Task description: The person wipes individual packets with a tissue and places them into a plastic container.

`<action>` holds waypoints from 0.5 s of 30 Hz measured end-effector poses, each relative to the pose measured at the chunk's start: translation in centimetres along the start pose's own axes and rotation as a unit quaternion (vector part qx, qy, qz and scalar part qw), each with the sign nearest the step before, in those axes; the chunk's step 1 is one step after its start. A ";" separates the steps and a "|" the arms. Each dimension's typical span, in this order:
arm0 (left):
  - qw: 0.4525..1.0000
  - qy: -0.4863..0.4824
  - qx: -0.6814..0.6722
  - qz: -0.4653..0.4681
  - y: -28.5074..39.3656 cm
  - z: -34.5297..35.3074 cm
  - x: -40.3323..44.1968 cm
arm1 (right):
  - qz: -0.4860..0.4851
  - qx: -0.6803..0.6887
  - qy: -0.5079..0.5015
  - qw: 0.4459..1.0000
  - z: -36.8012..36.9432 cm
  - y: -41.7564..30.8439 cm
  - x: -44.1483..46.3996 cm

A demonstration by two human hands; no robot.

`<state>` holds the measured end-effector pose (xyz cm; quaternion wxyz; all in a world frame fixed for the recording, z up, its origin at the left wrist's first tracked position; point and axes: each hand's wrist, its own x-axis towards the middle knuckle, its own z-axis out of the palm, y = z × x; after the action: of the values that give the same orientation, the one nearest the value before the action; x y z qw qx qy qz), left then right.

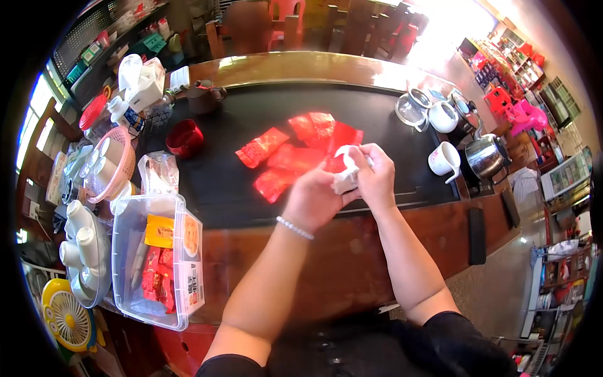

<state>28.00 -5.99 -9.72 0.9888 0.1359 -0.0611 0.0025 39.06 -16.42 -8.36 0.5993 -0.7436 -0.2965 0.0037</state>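
Both hands meet over the front part of the black tray [239, 113]. Between them is a small white and red packet [345, 180], partly covered by fingers. My left hand [316, 198], with a beaded bracelet at the wrist, grips its left side. The fingers of my right hand [375, 176] are closed on its upper right side. Just behind and left of the hands, several shiny red packets [262, 147] lie in a loose group on the tray.
A clear plastic box [125, 264] holding red packets and a yellow one stands front left. Beside it are white cups [86, 245] and a pink basket [129, 157]. A red bowl [184, 139] is back left. A white mug [443, 159] and a steel kettle [485, 156] stand right.
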 end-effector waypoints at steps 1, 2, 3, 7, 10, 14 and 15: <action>0.999 -0.016 -0.035 0.015 0.2 0.9 -0.5 | 0.015 0.015 -0.015 1.000 0.0 -1.0 -0.2; 0.997 -0.033 -0.070 0.032 0.4 1.8 -0.8 | 0.028 0.032 -0.031 0.999 0.2 -1.9 -0.3; 0.996 -0.013 -0.072 0.041 0.3 1.8 -0.7 | -0.019 0.020 -0.022 0.999 0.4 -1.9 -0.3; 0.995 0.042 -0.069 0.052 0.0 1.3 -0.1 | -0.118 -0.089 0.021 0.989 0.4 -0.7 0.0; 0.996 0.067 -0.052 0.040 -0.1 1.5 0.1 | -0.062 -0.062 0.014 0.996 0.0 -1.0 0.1; 0.992 0.109 -0.041 0.037 -0.1 1.8 -0.1 | -0.012 0.001 0.055 0.998 -0.2 -0.1 0.2; 0.993 0.102 -0.030 0.052 -0.2 1.6 0.0 | 0.007 0.033 0.064 0.997 -0.3 0.1 0.6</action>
<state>27.80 -6.57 -8.27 0.9921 0.1017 0.0330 0.0659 39.68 -16.41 -8.11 0.6415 -0.7239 -0.2519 -0.0301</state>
